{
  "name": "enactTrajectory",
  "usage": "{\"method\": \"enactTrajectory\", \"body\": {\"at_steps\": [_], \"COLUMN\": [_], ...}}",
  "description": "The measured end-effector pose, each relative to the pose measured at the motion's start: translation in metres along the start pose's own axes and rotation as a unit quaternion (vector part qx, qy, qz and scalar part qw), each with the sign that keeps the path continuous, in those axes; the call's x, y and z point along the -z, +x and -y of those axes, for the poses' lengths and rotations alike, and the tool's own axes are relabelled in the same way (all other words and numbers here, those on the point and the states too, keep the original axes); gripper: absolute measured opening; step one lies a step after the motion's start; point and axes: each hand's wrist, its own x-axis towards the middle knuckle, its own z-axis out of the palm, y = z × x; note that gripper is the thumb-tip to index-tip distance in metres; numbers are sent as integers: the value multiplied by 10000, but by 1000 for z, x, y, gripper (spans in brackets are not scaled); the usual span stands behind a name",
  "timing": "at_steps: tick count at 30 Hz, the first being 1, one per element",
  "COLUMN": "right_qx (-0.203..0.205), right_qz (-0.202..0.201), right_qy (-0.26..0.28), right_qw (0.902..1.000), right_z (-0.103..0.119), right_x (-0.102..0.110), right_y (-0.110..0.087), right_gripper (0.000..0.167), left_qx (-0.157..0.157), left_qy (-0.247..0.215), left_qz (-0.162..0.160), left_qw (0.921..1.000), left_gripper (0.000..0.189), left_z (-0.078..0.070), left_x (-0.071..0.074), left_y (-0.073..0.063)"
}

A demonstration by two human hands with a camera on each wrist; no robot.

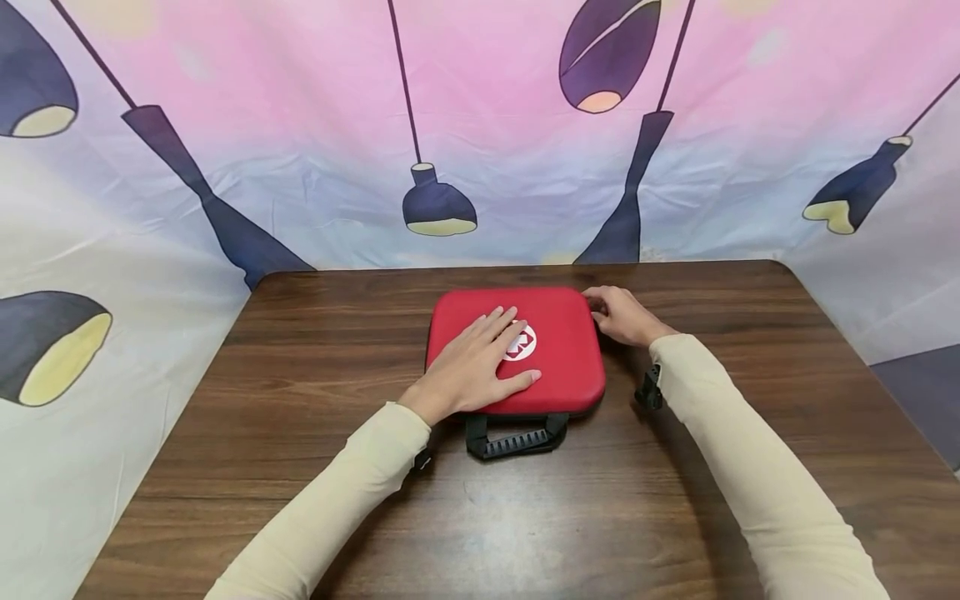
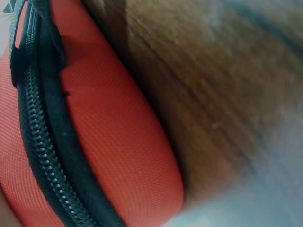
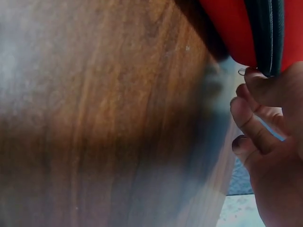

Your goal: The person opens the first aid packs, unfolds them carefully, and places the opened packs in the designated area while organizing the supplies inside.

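A red first-aid case (image 1: pixel 562 358) with a round white emblem (image 1: pixel 527 342) lies flat on the wooden table. Its black handle (image 1: pixel 517 442) points towards me. The left hand (image 1: pixel 472 360) rests flat on the lid with its fingers straight, partly covering the emblem. At the far right corner, the right hand (image 1: pixel 624 317) pinches a zipper pull between thumb and forefinger. A small metal ring (image 3: pixel 242 72) peeks out beside the thumb; most of the pull is hidden. The black zipper (image 2: pixel 41 142) appears closed along the side seen in the left wrist view.
The dark brown wooden table (image 1: pixel 315 350) extends to both sides of the case. Behind it hangs a cloth backdrop (image 1: pixel 315 192) printed with lamps, reaching down to the table's back edge. Dark wrist devices (image 1: pixel 649 388) sit under both cream sleeves.
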Motion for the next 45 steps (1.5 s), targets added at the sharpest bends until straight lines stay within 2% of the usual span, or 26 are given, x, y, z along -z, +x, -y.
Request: {"method": "enactTrajectory", "body": {"at_steps": [7,13,19,31,45], "right_qx": [-157,-92,-216,193,320], "right_qz": [-160,-314,-370,-594,-478], "right_qy": [-8,36,-195,-806,-1339], "right_qw": [9997,9995,9989,9948,9893], "right_z": [-6,-5,-3,-3,4], "right_x": [-1,-2,0,3,6], "right_y": [1,5,4,-3,-16], "right_gripper": [21,16,13,16,15], "left_qx": [-65,-7,-3,-15,31], "left_qy": [24,16,30,100,133], "left_qz": [13,-28,-57,-93,3], "left_qw": [10000,10000,10000,9999,9999], "left_gripper": [89,89,88,87,87], "left_z": [-1,-1,-2,-2,-3], "left_x": [-1,-1,-1,-1,0], "left_y": [1,1,1,0,-1]}}
